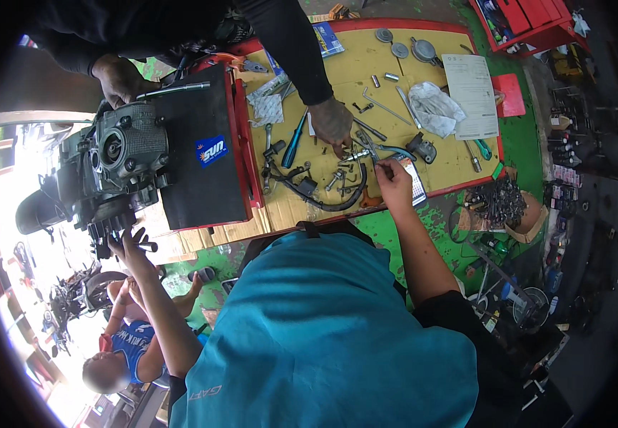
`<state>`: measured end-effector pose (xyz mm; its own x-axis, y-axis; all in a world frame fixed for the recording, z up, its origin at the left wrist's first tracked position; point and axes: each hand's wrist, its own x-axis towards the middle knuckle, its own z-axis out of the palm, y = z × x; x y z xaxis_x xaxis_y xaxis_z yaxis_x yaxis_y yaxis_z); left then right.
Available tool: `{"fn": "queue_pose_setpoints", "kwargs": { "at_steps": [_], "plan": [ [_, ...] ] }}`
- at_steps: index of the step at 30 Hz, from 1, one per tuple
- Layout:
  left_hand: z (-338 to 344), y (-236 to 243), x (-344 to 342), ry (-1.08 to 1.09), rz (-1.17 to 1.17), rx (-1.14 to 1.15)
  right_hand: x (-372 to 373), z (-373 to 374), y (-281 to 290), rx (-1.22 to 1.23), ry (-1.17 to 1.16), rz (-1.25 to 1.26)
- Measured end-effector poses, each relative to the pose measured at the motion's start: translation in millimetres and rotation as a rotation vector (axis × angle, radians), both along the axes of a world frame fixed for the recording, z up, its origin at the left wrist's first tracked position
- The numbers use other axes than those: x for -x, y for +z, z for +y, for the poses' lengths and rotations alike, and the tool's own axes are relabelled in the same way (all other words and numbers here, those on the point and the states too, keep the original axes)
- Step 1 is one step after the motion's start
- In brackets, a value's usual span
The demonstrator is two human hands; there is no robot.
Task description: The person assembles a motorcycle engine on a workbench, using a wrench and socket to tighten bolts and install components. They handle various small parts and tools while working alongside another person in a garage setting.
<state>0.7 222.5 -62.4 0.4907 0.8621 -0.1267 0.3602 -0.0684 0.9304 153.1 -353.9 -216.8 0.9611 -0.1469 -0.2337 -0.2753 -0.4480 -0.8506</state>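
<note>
At the left, an engine (127,143) rests beside a black panel. My left hand (129,251) is at its lower end, fingers around a black finned part (102,235); the fingertips are partly hidden. Over the table's near edge, my right hand (394,184) has thumb and fingers pinched together at the near end of a thin metal tool (370,148). Beside it lie a phone (416,182) and a black hose (334,207). A co-worker's dark-sleeved arm reaches in, its hand (332,123) down at small metal parts; that person's other hand (118,82) touches the engine.
On the cardboard-covered table (287,217) lie a blue-handled screwdriver (295,139), several bolts, sockets, a crumpled white cloth (435,109) and a printed sheet (472,96). A box of small parts (527,214) stands at the right. Another person (138,349) sits at lower left.
</note>
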Motion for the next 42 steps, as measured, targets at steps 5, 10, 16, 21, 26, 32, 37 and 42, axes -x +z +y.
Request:
{"fn": "queue_pose_setpoints", "kwargs": {
  "at_steps": [5, 10, 16, 21, 26, 32, 37, 42],
  "plan": [
    [-3, -1, -2, 0.022, -0.014, -0.033, -9, 17, 9, 0.273, 0.26, -0.329],
    [4, -5, 0, 0.008, -0.017, -0.029, -27, 53, 14, 0.52, 0.408, -0.425],
    [-3, 1, 3, -0.025, -0.004, 0.001, -36, 53, 19, 0.627, 0.491, -0.219],
    [1, 5, 14, 0.033, 0.01, 0.024, -19, 44, 20, 0.651, 0.503, -0.335],
    [9, 13, 31, 0.105, -0.074, -0.058, -26, 25, 10, 0.597, 0.28, -0.362],
    [44, 19, 76, 0.262, -0.166, -0.342, -88, -16, -6, 0.773, 0.033, -0.296],
    [49, 61, 70, 0.301, -0.169, -0.709, -137, -46, 12, 0.786, -0.04, -0.228],
    [50, 101, 65, 0.257, -0.171, -0.778, -130, -80, 15, 0.617, -0.247, -0.325]
  ]
}}
